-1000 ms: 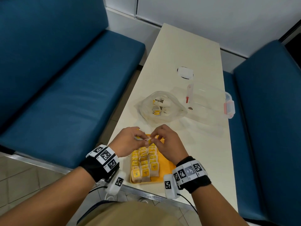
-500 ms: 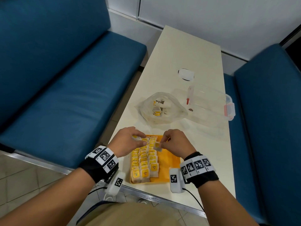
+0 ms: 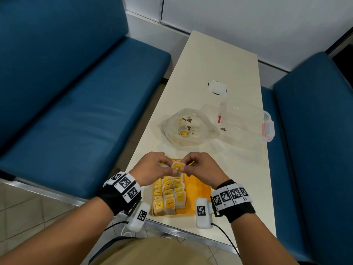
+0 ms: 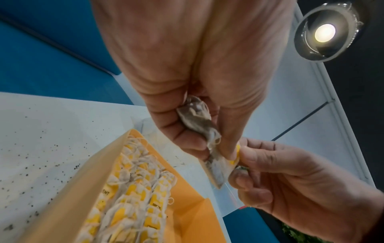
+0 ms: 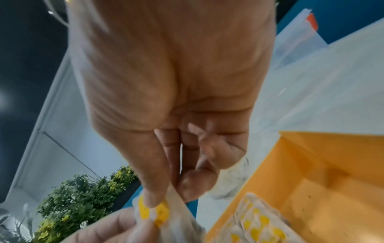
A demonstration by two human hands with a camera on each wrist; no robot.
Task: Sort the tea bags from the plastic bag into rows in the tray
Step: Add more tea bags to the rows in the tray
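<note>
Both hands hold one tea bag [image 3: 177, 167] with a yellow tag just above the far end of the orange tray [image 3: 198, 190]. My left hand [image 3: 169, 166] pinches its left edge and my right hand [image 3: 185, 166] pinches its right edge. In the left wrist view the left hand [image 4: 216, 148] also keeps a second, crumpled tea bag [image 4: 197, 120] curled in its palm. The right wrist view shows my thumb and fingers [image 5: 153, 197] on the yellow tag [image 5: 160, 212]. Three rows of tea bags [image 3: 170, 194] fill the tray's left part. The plastic bag [image 3: 188, 129] with more tea bags lies beyond the tray.
A clear lidded container [image 3: 244, 123] stands to the right of the plastic bag, with a white round object [image 3: 217, 87] farther back. The narrow cream table [image 3: 206, 60] has blue benches on both sides. The tray's right part [image 5: 311, 180] is bare.
Half a second ago the hands were apart, the right one holding a tea bag. They have come together again and both pinch that tea bag above the tray's far end.
</note>
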